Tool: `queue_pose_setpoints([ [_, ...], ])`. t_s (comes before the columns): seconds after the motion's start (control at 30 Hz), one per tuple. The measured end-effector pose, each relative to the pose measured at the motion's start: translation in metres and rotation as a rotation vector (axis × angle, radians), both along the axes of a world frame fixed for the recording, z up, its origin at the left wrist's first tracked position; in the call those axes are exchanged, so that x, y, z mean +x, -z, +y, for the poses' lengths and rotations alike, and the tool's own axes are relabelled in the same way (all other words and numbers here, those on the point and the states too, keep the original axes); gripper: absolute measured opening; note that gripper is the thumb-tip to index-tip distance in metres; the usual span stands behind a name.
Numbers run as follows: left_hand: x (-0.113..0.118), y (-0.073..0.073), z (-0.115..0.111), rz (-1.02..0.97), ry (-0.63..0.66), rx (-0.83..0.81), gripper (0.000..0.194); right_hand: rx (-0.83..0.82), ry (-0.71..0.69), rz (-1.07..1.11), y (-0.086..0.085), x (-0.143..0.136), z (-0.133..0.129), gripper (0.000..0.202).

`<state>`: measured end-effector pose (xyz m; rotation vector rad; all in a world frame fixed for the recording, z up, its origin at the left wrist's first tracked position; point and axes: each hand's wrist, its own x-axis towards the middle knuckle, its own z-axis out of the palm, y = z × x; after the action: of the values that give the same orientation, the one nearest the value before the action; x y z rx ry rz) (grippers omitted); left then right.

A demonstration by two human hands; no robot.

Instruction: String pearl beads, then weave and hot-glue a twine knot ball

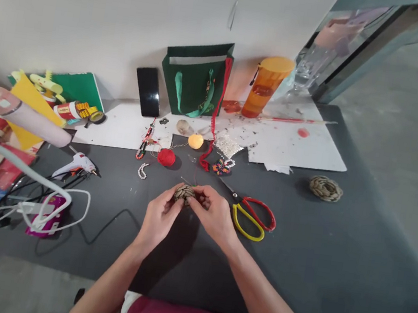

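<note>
Between my two hands is a small braided coil (185, 193) of greyish-brown cord, held above the dark table. My left hand (160, 215) pinches its left side with thumb and fingers. On its right side, my right hand (213, 214) grips it, the thumb pressed at the front edge. Scissors (249, 214) with one red and one yellow handle lie just right of my right hand. A ball of red yarn (166, 158) and a yellow ball (195, 141) sit beyond my hands. A second braided coil (326, 188) rests at the right.
A green bag (193, 84), a phone (148, 92) and an orange bottle (266, 87) stand along the back. Beads (142, 170) lie beyond my left hand. A glue gun (77, 165), white cables (44, 180) and a pink bottle (28, 115) crowd the left.
</note>
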<state>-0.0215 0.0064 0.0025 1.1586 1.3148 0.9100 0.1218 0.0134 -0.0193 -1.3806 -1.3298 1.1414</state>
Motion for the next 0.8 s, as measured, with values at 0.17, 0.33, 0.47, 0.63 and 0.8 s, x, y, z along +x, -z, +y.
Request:
queue_pose_setpoints([
  [0.17, -0.003, 0.002, 0.0, -0.058, -0.033, -0.112, 0.041, -0.046, -0.102, 0.06, -0.001, 0.002, -0.003, 0.025],
  [0.33, -0.017, -0.007, -0.007, -0.084, 0.037, -0.235, 0.033, -0.115, -0.16, 0.054, -0.01, 0.003, -0.015, 0.025],
  [0.47, -0.022, -0.007, -0.012, 0.014, 0.067, -0.245, 0.027, -0.104, -0.17, 0.028, -0.011, 0.001, -0.024, 0.022],
  [0.63, -0.024, 0.006, -0.018, 0.157, 0.069, -0.152, 0.032, -0.022, -0.116, -0.104, -0.003, -0.004, -0.029, 0.02],
  [0.8, -0.024, 0.01, -0.02, 0.315, 0.041, -0.125, 0.028, -0.011, -0.13, -0.164, 0.004, -0.002, -0.031, 0.022],
])
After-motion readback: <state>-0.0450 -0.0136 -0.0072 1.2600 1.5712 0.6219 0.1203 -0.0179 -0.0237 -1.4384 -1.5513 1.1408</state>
